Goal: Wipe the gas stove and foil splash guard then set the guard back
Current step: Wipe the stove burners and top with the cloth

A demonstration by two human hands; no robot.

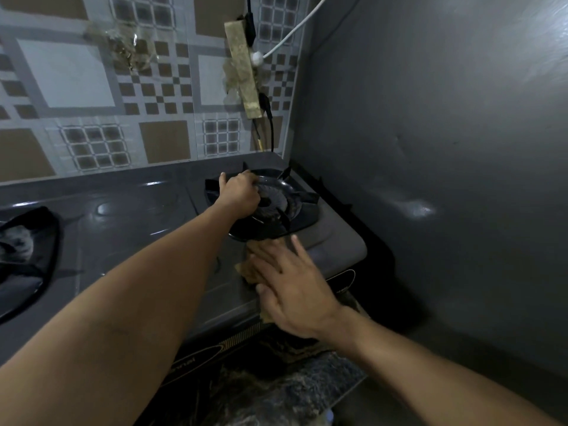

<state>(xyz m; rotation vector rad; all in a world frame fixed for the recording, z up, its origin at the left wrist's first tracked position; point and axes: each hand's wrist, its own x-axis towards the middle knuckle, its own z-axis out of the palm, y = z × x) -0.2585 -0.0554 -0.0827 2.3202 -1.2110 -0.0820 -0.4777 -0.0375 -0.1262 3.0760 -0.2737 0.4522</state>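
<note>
My right hand (292,284) lies flat with the fingers straight and spread, pressing a brownish cloth (250,267) onto the near right part of the gas stove (147,229). The cloth shows beyond my fingertips and at the near edge under my palm; most of it is hidden by the hand. My left hand (238,195) reaches farther in, fingers curled over the black pan support (276,221) of the right burner, gripping it at its left side. The support looks tilted, its near edge raised a little off the stove top, just beyond the cloth. The round burner head (275,201) sits inside the support, right beside my left knuckles.

Out to the left, a second pan support (27,256) sits on the left burner, well apart from both hands. Behind the stove is a tiled wall (92,96) in grey and brown squares, with a power strip (242,75) taped to it and cables hanging from it. To the right stands a grey, dully shining panel (430,164), close against the stove's right side; I cannot tell whether it is the foil guard.
</note>
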